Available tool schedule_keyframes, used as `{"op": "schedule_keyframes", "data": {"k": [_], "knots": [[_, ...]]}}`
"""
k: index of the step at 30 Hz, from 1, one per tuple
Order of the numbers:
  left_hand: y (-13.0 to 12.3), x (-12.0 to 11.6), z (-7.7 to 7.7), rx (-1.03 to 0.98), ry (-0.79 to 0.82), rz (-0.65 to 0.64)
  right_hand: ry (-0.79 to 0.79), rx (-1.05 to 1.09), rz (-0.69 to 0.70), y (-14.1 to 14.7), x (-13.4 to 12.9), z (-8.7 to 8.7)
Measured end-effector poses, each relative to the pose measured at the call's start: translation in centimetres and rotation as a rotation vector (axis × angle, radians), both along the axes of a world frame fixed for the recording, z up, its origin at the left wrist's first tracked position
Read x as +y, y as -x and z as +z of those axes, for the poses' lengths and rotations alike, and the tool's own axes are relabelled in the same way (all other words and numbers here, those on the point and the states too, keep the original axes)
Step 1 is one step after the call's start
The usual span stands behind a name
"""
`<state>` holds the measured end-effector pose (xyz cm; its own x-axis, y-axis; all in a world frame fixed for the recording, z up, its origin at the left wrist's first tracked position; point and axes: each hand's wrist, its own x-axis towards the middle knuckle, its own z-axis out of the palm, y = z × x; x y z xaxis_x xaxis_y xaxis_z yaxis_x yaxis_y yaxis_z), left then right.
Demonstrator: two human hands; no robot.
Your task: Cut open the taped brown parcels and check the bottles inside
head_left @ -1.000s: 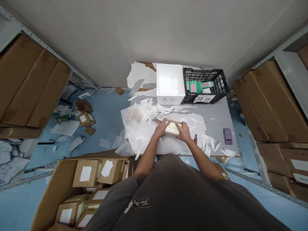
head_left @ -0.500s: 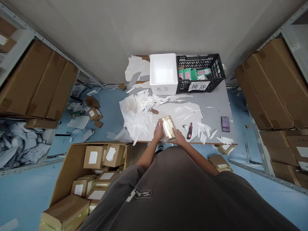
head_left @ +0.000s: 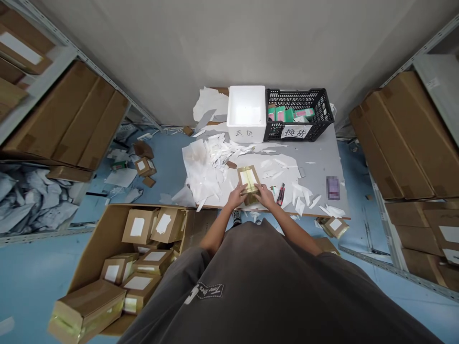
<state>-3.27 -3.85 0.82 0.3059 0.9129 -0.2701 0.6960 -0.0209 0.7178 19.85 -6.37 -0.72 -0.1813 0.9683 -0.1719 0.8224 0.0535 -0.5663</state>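
Several taped brown boxes (head_left: 154,262) lay in the large open carton (head_left: 88,248) at the near left, beside the person's dark shirt. Beyond it, at the near edge of the table (head_left: 319,155), the left hand (head_left: 236,196) and the right hand (head_left: 264,195) held a small cardboard box (head_left: 253,173) between them, one at each side of its near end. Their fingers were bent in against the box, the gap between the hands no wider than the box itself.

Half a second earlier the box had sat slantwise, with the left hand farther up its side; now it was squared to the person, and both hands had met at the near end. Its shiny tape thus ran straight away from the body, over a pale label, which seemed to leave the seam in plain reach. Whether the box touched the table could not be told.

Just right of the right hand, a red-and-black cutter (head_left: 281,194) lay unheld. Torn white paper (head_left: 218,152) was heaped farther left. At the far side stood a white foam tub (head_left: 256,135) and, right of it, a black crate (head_left: 274,131) holding green packages (head_left: 280,113).
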Motion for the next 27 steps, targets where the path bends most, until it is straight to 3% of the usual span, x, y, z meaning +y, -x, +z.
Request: {"op": "schedule_keyframes", "data": {"k": [3, 5, 9, 13, 16, 19, 21, 24, 27], "knots": [[0.6, 1.6, 1.7, -0.086, -0.069, 0.131, -0.107, 0.02, -0.064, 0.0, 1.6, 1.9], [0.3, 2.3, 2.2, -0.084, -0.047, 0.212, -0.07, 0.0, -0.104, 0.5, 2.8, 2.5], [-1.1, 4.0, 1.7, -0.084, 0.056, 0.295, 0.073, -0.012, -0.206, 2.3, 5.4, 2.2], [-1.1, 5.9, 1.0, -0.095, 0.055, 0.357, 0.038, 0.09, -0.231, 2.7, 6.6, 1.6], [0.1, 5.6, 0.6, -0.19, -0.063, 0.308, 0.016, 0.127, -0.146, 1.5, 5.3, 0.9], [1.0, 3.8, -0.1, -0.282, 0.037, 0.115, 0.058, 0.183, -0.025, 0.4, 2.9, -0.4], [1.1, 2.8, -0.1, -0.294, 0.077, 0.056, 0.023, 0.243, -0.017, 0.1, 1.8, -1.0], [1.0, 2.9, 1.2, -0.209, 0.078, 0.099, -0.012, 0.249, -0.05, -0.1, 2.0, -0.4], [1.2, 5.0, 3.3, -0.14, 0.022, 0.216, 0.03, 0.18, -0.082, -1.1, 4.4, 1.6]]}}
